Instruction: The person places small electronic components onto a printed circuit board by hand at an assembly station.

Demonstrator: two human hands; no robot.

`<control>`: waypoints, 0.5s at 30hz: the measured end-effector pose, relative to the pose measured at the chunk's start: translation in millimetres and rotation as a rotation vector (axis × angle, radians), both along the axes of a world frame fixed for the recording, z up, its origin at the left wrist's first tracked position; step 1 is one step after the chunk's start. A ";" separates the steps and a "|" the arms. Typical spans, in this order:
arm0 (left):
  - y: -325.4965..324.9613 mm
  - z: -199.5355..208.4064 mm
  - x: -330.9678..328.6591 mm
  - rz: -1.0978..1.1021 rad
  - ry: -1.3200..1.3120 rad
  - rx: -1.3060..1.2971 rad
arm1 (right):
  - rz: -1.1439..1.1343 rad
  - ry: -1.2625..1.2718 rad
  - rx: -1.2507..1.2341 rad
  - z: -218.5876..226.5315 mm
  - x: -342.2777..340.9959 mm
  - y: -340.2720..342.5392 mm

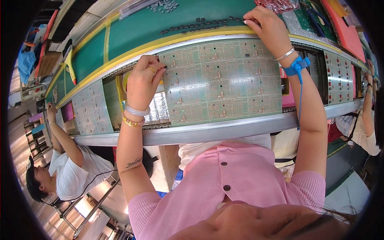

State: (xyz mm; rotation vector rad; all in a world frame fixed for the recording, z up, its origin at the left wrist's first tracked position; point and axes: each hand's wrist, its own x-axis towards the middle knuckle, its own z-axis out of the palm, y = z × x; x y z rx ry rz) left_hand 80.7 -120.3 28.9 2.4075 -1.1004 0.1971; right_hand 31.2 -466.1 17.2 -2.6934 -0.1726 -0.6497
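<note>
In front of me a large pale-green circuit board panel [222, 88] lies on the rails of the line, with several small resistors standing on it. My left hand [142, 82] is at the panel's upper left corner, its thumb and fingertips pinched around a tiny dark part that is mostly hidden. Beyond the panel, my right hand [270, 30] reaches over to the green mat, thumb and forefinger closed at the right end of a row of small black chips [200, 26]. A dark chip shows between those fingertips. One black chip [247, 55] sits on the panel's upper right.
A metal rail [216, 127] runs along my side. Other panels lie on the line at left [94, 108] and right [339, 78]. Grey parts [163, 5], a red bag [278, 5] and pliers [316, 20] are beyond. A blue wrist strap [297, 66] trails a cord. Co-workers sit on both sides.
</note>
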 end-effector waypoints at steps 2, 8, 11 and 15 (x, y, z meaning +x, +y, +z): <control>0.5 0.4 -0.2 0.003 0.005 0.006 | -0.003 0.009 0.005 0.0 -0.1 0.7; 0.8 0.8 -0.3 0.002 0.011 0.009 | -0.004 0.006 0.006 -1.3 -0.8 0.5; 0.1 0.5 0.1 -0.001 0.013 0.011 | -0.001 -0.002 0.002 -2.1 -1.3 -0.3; 1.4 1.5 0.2 0.010 0.006 0.034 | 0.015 -0.013 -0.018 -2.8 -0.9 -0.4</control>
